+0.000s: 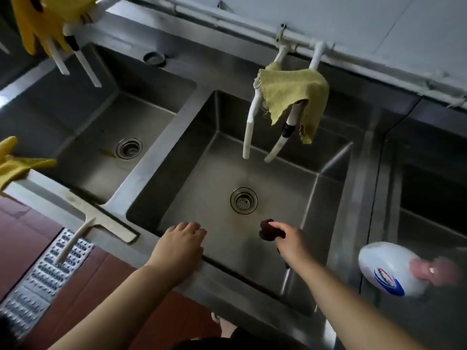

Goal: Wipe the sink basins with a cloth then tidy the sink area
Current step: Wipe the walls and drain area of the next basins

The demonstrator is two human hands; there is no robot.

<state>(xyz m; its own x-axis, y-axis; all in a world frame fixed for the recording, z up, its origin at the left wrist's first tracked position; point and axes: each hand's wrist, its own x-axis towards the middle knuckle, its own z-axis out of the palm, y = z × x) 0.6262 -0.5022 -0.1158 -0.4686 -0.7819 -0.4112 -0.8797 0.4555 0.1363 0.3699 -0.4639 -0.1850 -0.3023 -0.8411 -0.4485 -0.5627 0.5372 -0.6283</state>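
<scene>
Two steel basins lie below me: the left basin [101, 157] and the middle basin [278, 178], each with a round drain. My right hand [290, 239] reaches into the middle basin and grips a small dark brown cloth [268, 230] just above the basin floor, near the front right of the drain [244, 200]. My left hand [180, 246] rests with relaxed fingers on the basin's front rim, holding nothing. A yellow-green cloth [293, 97] hangs over the white taps above the middle basin.
A white bottle with a pink cap [390, 269] lies on the steel ledge at right, beside a third dark basin [429, 198]. Yellow rubber gloves [43, 18] hang at top left, another glove [12, 165] lies on the left rim. A squeegee [75, 238] rests over a floor grate.
</scene>
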